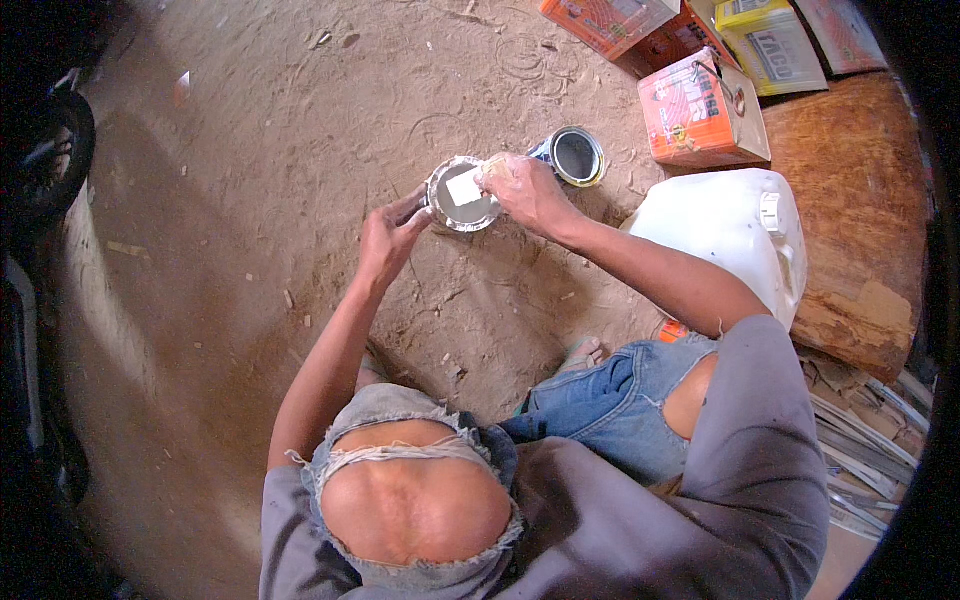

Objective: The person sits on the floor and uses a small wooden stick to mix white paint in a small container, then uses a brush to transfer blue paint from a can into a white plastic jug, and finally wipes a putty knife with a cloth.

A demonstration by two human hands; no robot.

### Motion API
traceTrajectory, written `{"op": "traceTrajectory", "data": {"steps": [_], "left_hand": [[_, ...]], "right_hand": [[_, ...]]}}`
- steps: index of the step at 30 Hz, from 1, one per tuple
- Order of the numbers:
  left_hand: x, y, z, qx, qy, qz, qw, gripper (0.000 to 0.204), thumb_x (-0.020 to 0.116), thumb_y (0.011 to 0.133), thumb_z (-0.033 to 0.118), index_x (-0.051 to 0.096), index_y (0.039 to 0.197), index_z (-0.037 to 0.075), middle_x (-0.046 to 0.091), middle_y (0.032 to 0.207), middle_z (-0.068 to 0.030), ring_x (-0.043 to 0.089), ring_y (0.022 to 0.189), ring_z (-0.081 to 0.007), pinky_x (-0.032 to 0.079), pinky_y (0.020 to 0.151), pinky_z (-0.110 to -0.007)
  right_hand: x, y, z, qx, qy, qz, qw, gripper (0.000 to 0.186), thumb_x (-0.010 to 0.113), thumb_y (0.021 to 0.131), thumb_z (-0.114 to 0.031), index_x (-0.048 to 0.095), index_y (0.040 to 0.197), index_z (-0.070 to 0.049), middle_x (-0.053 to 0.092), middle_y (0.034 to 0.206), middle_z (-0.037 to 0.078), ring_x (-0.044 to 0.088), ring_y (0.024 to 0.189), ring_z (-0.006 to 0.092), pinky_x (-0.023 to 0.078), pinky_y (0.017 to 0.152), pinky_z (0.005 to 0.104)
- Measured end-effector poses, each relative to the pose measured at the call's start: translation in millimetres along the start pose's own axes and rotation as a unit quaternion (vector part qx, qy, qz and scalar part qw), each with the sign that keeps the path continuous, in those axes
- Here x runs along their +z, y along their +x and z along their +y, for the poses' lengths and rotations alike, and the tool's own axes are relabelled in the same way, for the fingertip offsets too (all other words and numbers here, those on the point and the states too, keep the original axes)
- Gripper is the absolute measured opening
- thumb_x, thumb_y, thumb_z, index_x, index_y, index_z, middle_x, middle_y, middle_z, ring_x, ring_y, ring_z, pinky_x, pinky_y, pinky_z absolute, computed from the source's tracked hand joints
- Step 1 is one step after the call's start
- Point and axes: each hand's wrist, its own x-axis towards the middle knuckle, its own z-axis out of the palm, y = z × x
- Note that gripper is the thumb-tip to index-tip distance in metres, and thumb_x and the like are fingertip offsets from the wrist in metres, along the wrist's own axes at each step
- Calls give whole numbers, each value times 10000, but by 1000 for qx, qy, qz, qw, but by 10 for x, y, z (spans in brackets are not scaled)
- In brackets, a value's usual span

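A round open can (472, 227) with a pale, smeared rim stands in front of me, grey material inside it. My left hand (384, 238) is closed on its left side, thumb and fingers at the rim. Between the fingers of my right hand (527, 196) is a flat white square piece (463, 187), held over the can's mouth. I cannot tell whether the piece touches the grey material. Just right of my right hand stands a second open can (576, 156), dark grey inside, tilted a little in this view.
A white plastic jug (700, 215) stands at the right, beyond my right forearm. Orange-and-white square tins (690, 110) and a yellow-grey one (768, 50) are at the far right. A brown wooden board (850, 200) lies beside them. A wheel (68, 160) shows at the left edge of the dusty floor (250, 130).
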Motion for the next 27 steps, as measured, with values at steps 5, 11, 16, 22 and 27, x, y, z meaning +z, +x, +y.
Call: {"op": "traceTrajectory", "data": {"steps": [5,11,16,22,27], "left_hand": [[11,-8,32,0,-5,-2,1000,466,730,904,197,632,1310,-8,693,1246,-153,652,1141,-197,485,989,-319],[31,-32,50,15,-27,-3,1000,454,727,901,192,641,1305,4,695,1248,-138,653,1136,-189,478,993,-314],[17,-62,119,17,8,5,1000,444,705,904,194,643,1303,8,695,1247,-148,656,1135,-194,476,994,-319],[16,7,-84,14,10,14,1000,455,712,899,211,645,1305,18,702,1232,-154,665,1119,-201,485,982,-327],[32,17,-88,-8,4,8,1000,458,731,895,210,648,1306,27,703,1229,-149,666,1122,-204,491,977,-330]], "right_hand": [[-7,-66,11,-111,-147,54,981,345,629,919,-318,672,1006,13,661,932,234,675,895,413,535,778,497],[15,-136,76,-119,-167,4,979,342,626,912,-300,659,1000,29,662,922,235,670,889,421,543,750,492],[138,-144,56,-86,-80,-16,993,333,610,905,-298,670,901,29,682,901,236,674,887,428,540,750,495],[58,-14,30,-35,-42,-8,998,356,616,900,-336,689,927,12,697,881,240,688,875,420,529,763,485],[-89,-24,29,33,-13,22,999,363,623,911,-338,671,972,16,687,898,233,672,867,438,519,768,495]]}}
